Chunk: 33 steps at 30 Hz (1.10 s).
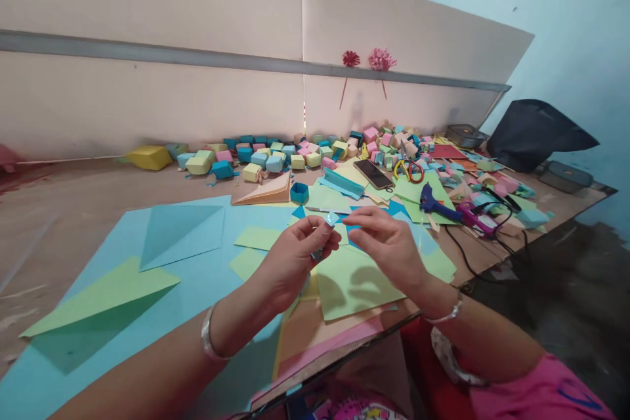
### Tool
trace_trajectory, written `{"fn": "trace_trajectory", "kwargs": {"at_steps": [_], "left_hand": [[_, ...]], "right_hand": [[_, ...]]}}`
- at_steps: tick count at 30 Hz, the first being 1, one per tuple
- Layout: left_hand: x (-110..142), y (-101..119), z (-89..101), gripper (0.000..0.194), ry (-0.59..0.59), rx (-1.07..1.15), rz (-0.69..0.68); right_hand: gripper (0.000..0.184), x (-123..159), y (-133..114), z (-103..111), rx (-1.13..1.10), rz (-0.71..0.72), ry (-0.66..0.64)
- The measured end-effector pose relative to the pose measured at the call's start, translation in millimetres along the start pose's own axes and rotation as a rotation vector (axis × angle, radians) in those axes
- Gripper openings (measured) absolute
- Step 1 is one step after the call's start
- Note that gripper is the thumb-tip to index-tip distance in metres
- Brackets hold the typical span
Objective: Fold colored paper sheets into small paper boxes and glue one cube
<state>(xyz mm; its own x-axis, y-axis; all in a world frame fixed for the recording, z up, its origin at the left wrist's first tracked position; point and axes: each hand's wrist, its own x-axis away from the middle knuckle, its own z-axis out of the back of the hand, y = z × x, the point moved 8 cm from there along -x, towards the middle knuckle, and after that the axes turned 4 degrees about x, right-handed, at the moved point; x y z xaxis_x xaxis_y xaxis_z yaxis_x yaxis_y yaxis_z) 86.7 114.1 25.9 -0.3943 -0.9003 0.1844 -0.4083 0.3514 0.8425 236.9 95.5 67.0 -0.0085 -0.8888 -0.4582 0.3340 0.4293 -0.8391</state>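
Observation:
My left hand (302,252) is closed, pinching a small light-blue paper piece (332,218) between thumb and forefinger; its exact shape is too small to make out. Just to the right, my right hand (386,239) has its fingers stretched toward that piece, thumb apart, with nothing visible in them. Beneath both hands lie green paper sheets (359,289). A small open dark-blue paper box (299,193) stands beyond my left hand, beside a folded peach paper (266,190).
Several folded paper blocks (258,157) line the back wall. At right are a phone (373,174), scissors (408,170), a blue glue gun (438,207) and its black cord (467,262). Large blue paper (197,295) covers the left, with a folded green sheet (103,295) on it.

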Motion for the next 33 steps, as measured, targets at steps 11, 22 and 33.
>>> {"fn": "trace_trajectory", "kwargs": {"at_steps": [11, 22, 33], "left_hand": [[15.4, 34.7, -8.6, 0.021, -0.116, -0.402, -0.256], [36.6, -2.0, 40.4, 0.065, -0.023, -1.706, -0.280], [41.2, -6.1, 50.4, 0.027, 0.030, -0.005, 0.182]], "right_hand": [[0.008, -12.2, -15.9, -35.6, -0.454, -0.147, 0.148], [0.016, 14.8, 15.8, -28.8, -0.199, -0.320, -0.152], [0.012, 40.5, -55.8, -34.2, 0.218, 0.290, 0.077]]}}
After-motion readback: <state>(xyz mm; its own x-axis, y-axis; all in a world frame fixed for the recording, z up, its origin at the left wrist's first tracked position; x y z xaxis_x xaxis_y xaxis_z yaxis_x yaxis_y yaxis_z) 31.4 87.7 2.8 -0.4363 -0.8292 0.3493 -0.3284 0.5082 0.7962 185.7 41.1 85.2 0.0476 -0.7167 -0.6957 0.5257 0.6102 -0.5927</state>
